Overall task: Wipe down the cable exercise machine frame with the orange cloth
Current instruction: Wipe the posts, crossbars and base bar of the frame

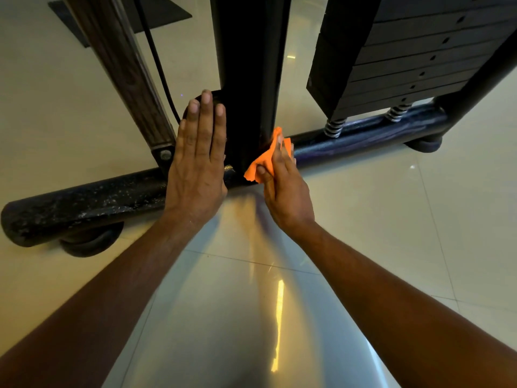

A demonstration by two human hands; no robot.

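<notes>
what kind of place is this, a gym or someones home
Most likely a gym, though a home gym can't be ruled out: a black weight stack on springs, a cable beside the machine's upright post, and a glossy tiled floor.

No text, label or number is readable.

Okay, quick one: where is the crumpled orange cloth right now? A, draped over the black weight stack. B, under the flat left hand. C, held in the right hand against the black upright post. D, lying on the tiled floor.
C: the right hand pinches the crumpled orange cloth against the base of the black upright post.
</notes>
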